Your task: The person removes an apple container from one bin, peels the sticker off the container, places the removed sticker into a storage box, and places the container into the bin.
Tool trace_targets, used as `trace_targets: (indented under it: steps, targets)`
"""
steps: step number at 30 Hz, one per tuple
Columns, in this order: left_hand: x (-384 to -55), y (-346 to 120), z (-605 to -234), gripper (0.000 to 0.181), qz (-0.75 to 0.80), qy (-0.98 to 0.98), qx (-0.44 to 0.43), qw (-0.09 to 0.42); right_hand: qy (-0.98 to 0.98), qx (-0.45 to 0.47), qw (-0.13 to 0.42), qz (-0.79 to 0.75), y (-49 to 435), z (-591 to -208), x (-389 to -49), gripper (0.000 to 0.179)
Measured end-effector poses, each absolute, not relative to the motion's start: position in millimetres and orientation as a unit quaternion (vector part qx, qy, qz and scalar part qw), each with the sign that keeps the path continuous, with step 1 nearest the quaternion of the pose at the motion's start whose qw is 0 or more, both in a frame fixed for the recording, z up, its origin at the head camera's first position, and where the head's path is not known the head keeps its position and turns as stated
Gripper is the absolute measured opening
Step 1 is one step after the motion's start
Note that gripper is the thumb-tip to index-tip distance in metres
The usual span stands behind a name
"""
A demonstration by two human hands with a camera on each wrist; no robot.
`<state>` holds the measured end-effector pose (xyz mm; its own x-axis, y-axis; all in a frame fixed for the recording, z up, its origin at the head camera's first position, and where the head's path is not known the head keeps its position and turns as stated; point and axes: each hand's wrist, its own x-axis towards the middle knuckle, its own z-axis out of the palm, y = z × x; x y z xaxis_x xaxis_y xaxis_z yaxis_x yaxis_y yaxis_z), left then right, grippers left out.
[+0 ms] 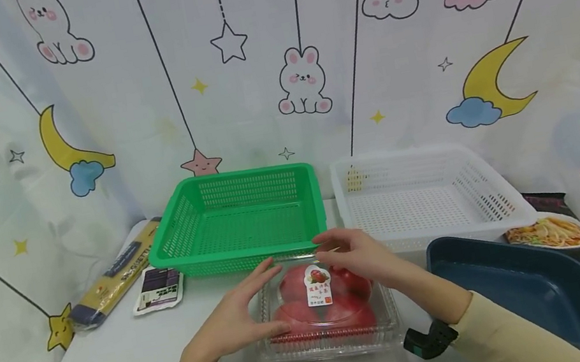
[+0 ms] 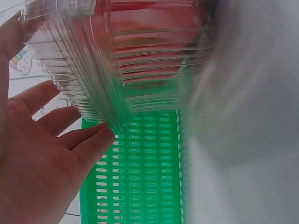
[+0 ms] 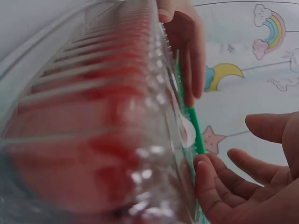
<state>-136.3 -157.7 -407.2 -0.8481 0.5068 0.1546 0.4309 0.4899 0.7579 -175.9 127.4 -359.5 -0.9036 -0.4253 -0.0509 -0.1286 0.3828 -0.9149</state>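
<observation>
A clear plastic clamshell box (image 1: pixel 333 345) holds several large red round fruits, and its lid carries a white label (image 1: pixel 317 286). At its left side my left hand (image 1: pixel 233 323) has its thumb over the front part of the lid and its fingers stretched along the left edge. In the left wrist view, fingertips of the left hand (image 2: pixel 51 144) meet the box's ridged rim (image 2: pixel 100 88). My right hand (image 1: pixel 359 259) reaches over the box's far right corner with loosely bent fingers. In the right wrist view, that hand's fingertips lie beside the lid edge; contact is unclear.
Behind the box stand a green basket (image 1: pixel 246 260) and a white basket (image 1: pixel 439 232). A dark blue tub (image 1: pixel 525 295) is at right, beside a black food packet (image 1: pixel 561 233). A spaghetti pack (image 1: pixel 114 273) and a small sachet (image 1: pixel 157 288) lie at left.
</observation>
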Motion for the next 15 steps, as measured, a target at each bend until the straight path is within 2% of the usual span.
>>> trace_targets:
  steps: [15]
  targets:
    - [-139.6,-153.3,-400.9,0.084,0.382,0.880,0.278,0.042,0.853,-0.269,0.123,-0.431,125.9,-365.4,-185.9,0.031]
